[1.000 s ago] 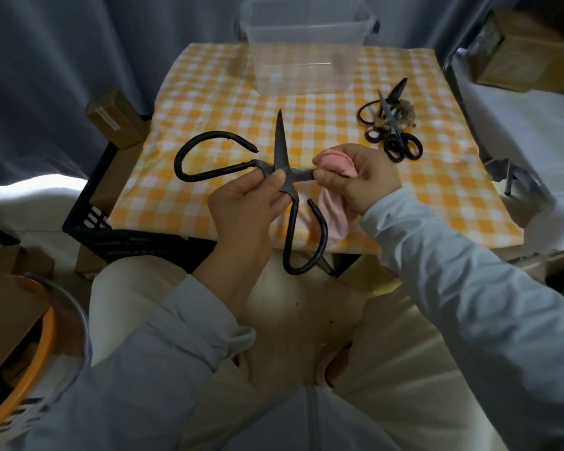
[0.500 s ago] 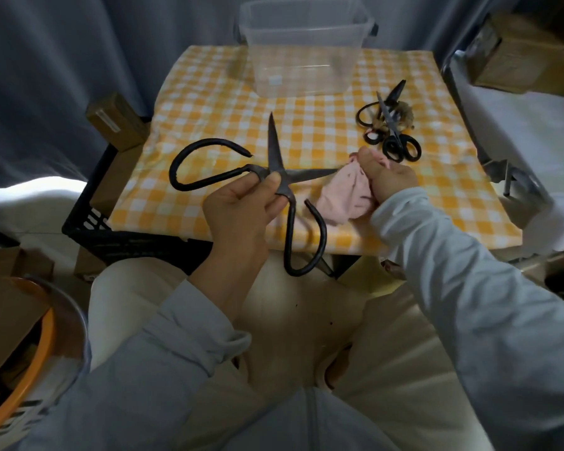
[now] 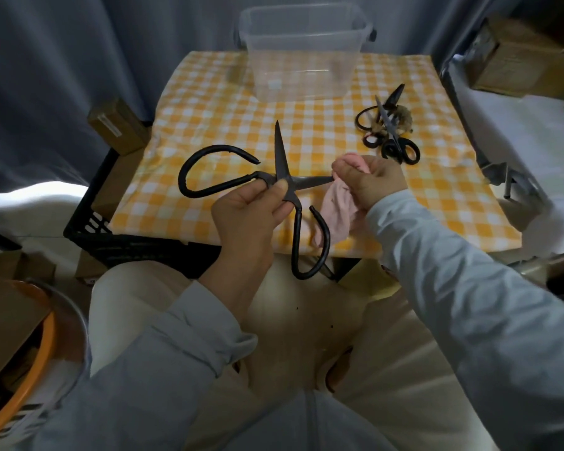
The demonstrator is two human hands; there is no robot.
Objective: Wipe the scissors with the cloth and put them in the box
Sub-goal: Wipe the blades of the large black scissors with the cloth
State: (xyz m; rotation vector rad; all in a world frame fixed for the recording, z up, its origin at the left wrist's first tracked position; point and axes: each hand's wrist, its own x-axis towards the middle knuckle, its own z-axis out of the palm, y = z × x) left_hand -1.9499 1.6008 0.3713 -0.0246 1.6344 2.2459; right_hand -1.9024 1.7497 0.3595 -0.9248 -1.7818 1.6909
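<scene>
Large black scissors [image 3: 282, 164] are spread wide open above the near edge of the table. One blade points away from me and the other points right. My left hand [image 3: 248, 209] pinches them at the pivot. My right hand [image 3: 370, 183] grips a pink cloth [image 3: 337, 206] bunched around the tip of the right-pointing blade; the rest of the cloth hangs below. A clear plastic box [image 3: 303, 50] stands at the far edge of the table, with nothing visible inside.
The table has a yellow checked cloth [image 3: 209, 102]. A pile of several smaller black scissors [image 3: 388, 128] lies at the right. A black crate [image 3: 111, 236] and cardboard boxes [image 3: 116, 125] sit left of the table; an orange-rimmed bin [image 3: 23, 359] is lower left.
My right hand slid the cloth from the pivot out along the right-pointing blade, came off its tip, and now grips the tip again. The left hand kept its hold.
</scene>
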